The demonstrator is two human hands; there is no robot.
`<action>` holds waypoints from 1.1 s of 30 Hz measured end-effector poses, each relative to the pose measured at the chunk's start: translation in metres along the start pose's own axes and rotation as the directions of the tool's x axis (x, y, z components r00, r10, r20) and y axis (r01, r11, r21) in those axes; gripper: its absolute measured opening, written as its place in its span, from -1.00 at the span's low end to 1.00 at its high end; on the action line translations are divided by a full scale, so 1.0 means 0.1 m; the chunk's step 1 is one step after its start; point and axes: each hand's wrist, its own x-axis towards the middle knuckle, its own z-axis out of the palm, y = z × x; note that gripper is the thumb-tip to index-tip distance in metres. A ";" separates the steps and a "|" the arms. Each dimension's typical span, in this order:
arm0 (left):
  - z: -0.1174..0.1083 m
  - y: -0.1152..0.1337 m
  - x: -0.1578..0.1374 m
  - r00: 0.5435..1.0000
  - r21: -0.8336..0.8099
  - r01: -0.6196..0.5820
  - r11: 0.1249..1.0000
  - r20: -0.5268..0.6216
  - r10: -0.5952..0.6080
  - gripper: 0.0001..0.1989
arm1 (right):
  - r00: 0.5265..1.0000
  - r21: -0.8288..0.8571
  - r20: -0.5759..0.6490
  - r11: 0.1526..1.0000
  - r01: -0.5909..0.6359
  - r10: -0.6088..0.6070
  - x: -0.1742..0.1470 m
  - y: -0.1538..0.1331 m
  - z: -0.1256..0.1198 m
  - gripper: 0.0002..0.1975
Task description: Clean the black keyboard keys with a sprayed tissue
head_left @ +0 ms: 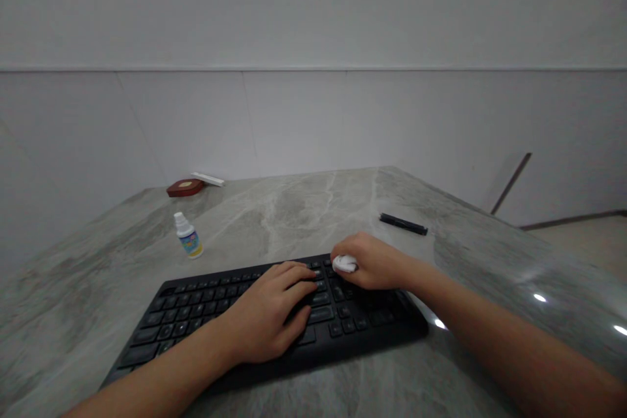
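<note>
A black keyboard [200, 305] lies at a slant on the table in front of me. My left hand [268, 317] rests palm down across its middle, fingers stretched out over the keys. Over the keyboard's right part, my right hand [369, 262] is closed round a bunched white cloth [345, 264]. The cloth pokes out between thumb and fingers, at the keys near the top edge. Most of the number keys are hidden under my right hand and its shadow.
Beyond the keyboard on the left stands a small white spray bottle [188, 236] with a coloured label. A black pen-like stick [403, 223] lies at the right. Near the wall are a reddish-brown case [185, 188] and a flat white object [208, 179]. The marbled grey table [294, 209] meets a pale wall.
</note>
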 end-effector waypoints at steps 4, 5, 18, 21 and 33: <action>0.00 0.00 0.00 1.000 -0.010 -0.003 1.000 -0.018 0.003 -0.66 | 0.996 -0.046 0.061 0.997 -0.060 0.063 -0.01 -0.01 -0.02 -0.92; 0.00 0.00 0.00 1.000 -0.011 -0.002 1.000 -0.017 0.002 -0.66 | 0.997 -0.055 0.040 0.996 -0.067 0.069 -0.01 0.00 -0.01 -0.93; -0.01 0.01 -0.01 1.000 -0.014 0.002 1.000 -0.025 -0.002 -0.67 | 0.999 -0.031 -0.011 0.999 -0.042 0.042 0.00 0.04 0.03 -0.92; 0.00 0.00 0.00 1.000 -0.009 -0.001 1.000 -0.027 0.001 -0.67 | 0.999 -0.014 0.048 1.000 -0.004 0.004 -0.01 0.05 0.01 -0.93; 0.00 0.00 0.01 1.000 -0.013 0.000 1.000 -0.023 0.000 -0.66 | 0.998 -0.038 0.056 0.999 0.001 0.001 -0.01 0.11 -0.01 -0.92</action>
